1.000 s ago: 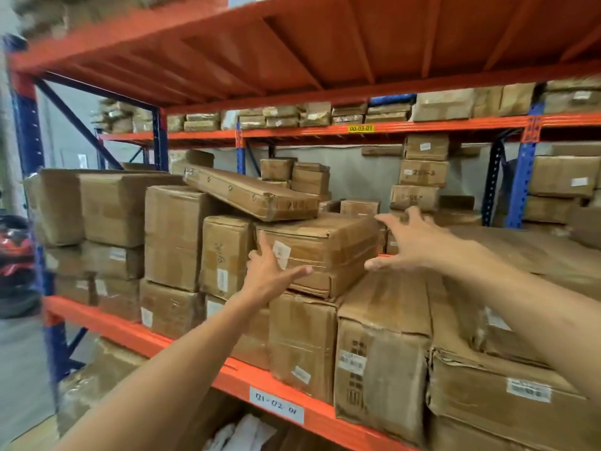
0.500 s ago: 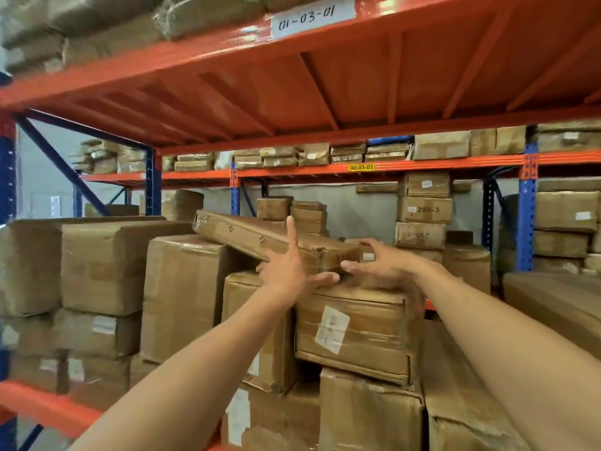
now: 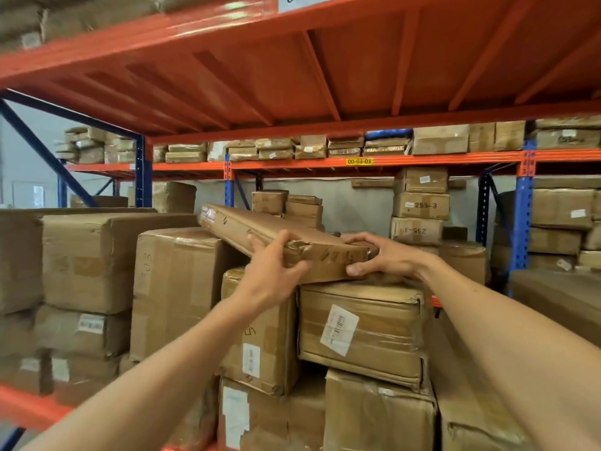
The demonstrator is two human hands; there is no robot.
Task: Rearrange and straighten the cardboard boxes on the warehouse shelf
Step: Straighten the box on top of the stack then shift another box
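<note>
Both the left hand [image 3: 271,271] and right hand [image 3: 382,255] have a holding grip on the near end of the long flat box [image 3: 276,242], which lies tilted, seemingly resting on the labelled box [image 3: 361,327] beneath.

We see a long flat box [image 3: 279,242] lying tilted across the stack, its far left end raised over the tall box [image 3: 175,288] at left, its near right end resting on the labelled box [image 3: 361,330]. Our left hand [image 3: 273,271] clasps its near edge, our right hand [image 3: 383,255] its right end. Below and between stands an upright box [image 3: 260,336]. Behind, across an aisle, another rack [image 3: 357,161] carries more boxes.
</note>
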